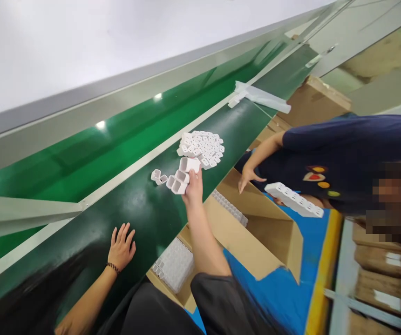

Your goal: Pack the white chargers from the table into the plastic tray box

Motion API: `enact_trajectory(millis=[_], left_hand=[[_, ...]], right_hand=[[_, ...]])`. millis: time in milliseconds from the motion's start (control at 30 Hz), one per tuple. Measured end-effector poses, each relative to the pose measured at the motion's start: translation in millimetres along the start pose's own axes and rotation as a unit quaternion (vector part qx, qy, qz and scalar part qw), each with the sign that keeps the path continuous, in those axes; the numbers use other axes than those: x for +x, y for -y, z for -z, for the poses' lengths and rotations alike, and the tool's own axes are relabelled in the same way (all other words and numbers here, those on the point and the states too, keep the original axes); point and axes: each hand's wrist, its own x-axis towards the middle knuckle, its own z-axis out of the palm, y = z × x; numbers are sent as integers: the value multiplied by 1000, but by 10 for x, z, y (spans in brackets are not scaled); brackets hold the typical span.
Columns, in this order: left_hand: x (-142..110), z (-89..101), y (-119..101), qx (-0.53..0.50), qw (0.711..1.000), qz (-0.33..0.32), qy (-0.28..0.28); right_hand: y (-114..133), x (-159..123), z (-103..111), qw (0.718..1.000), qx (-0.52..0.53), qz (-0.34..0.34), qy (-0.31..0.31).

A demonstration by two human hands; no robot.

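My left hand (pixel 121 244), a dark bracelet at its wrist, lies flat with fingers spread on the dark green bench (pixel 137 204). My right hand (pixel 193 185) grips several white hollow plastic casings (pixel 179 179), their open ends facing left. Just beyond it sits a pile of similar white casings (pixel 203 146), with small slots on their visible ends. Two loose casings (pixel 159 177) are to the left of my right hand.
A co-worker's hand (pixel 251 173) is over an open cardboard box (pixel 256 242); a row of white casings (pixel 294 200) is beside their other, mostly hidden hand. Another box (pixel 186 298) holds packed casings near me. Plastic film (pixel 263 97) lies farther along the bench.
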Motion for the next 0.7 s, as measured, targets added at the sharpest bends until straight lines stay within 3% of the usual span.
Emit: enact_trajectory(millis=[100,200,267,367,467,567,700], left_hand=[[61,67,26,-97,994,45,12],[159,311,-112,-205,970,131,-1],[206,600,-334,-288,948,133,-10],[209,1082,-768,-421,905,62,-11],[152,1380,-1094,-449,888,94,-39],[57,1382,-1163,-434,889,145,-33],[-123,1104,-951,-399,899,182,5]], right_hand=[[207,-799,30,971,187,-148,7],[389,-1405,11,933,267,-240,10],[501,-1716,-4,918,290,-271,3],[632,-2099,-19,910,298,-289,-12],[685,-2385,-20,919,281,-275,-35],[601,-2551,-24,915,284,-281,-48],[224,-2656,-67,897,312,-309,-44]])
